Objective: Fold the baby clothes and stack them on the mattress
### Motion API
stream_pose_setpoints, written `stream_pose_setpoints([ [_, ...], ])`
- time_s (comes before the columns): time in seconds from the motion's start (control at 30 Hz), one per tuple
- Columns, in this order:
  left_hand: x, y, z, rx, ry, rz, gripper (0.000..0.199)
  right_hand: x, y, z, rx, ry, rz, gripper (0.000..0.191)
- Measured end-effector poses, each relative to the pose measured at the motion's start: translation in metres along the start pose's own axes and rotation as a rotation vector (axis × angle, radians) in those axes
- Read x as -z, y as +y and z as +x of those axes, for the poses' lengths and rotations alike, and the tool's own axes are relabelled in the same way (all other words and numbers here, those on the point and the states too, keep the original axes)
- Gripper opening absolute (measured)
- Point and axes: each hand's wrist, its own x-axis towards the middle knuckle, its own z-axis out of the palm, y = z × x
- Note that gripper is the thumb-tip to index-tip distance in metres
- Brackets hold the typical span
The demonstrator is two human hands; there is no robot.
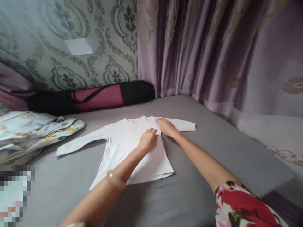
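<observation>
A white long-sleeved shirt [125,138] lies spread on the grey bed sheet, its collar pointing away from me and both sleeves stretched out sideways. My left hand [148,141], with a bracelet on the wrist, is over the chest near the right armpit, its fingers curled together on the fabric. At the right shoulder, where the sleeve begins, my right hand [167,127] has its fingers bent and pressed together on the cloth. The fingertips of both hands are partly hidden.
Patterned, crumpled bedding [47,132] lies on the left. A long black and maroon bag [99,97] rests along the wallpapered wall. Purple curtains [180,47] hang at the back and right, beside the grey bed sheet [208,142].
</observation>
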Motion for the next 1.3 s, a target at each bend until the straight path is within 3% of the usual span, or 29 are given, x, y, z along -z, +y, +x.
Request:
stream_pose_setpoints([
  [0.07, -0.010, -0.019, 0.022, 0.085, 0.033, 0.107, 0.044, -0.009, -0.007, 0.009, -0.025, -0.036, 0.013, 0.048],
  [0.13, -0.022, -0.034, 0.036, 0.149, -0.009, 0.163, 0.052, -0.016, -0.009, 0.013, -0.062, -0.104, 0.027, 0.056],
  [0.27, -0.037, -0.047, 0.041, 0.195, -0.063, 0.202, 0.063, -0.017, 0.005, 0.005, -0.085, -0.199, 0.002, 0.064],
  [0.57, -0.039, -0.048, 0.040, 0.205, -0.069, 0.220, 0.064, 0.006, 0.072, -0.032, -0.254, -0.197, -0.152, 0.058],
  [0.9, -0.039, -0.049, 0.041, 0.208, -0.090, 0.223, 0.066, 0.028, 0.118, -0.063, -0.438, -0.173, -0.206, 0.059],
  [1.13, -0.039, -0.046, 0.041, 0.205, -0.092, 0.213, 0.064, 0.030, 0.155, -0.079, -0.504, -0.038, -0.182, 0.058],
  [1.3, -0.027, -0.043, 0.045, 0.175, -0.076, 0.204, 0.058, 0.037, 0.163, -0.079, -0.581, 0.031, -0.141, 0.046],
])
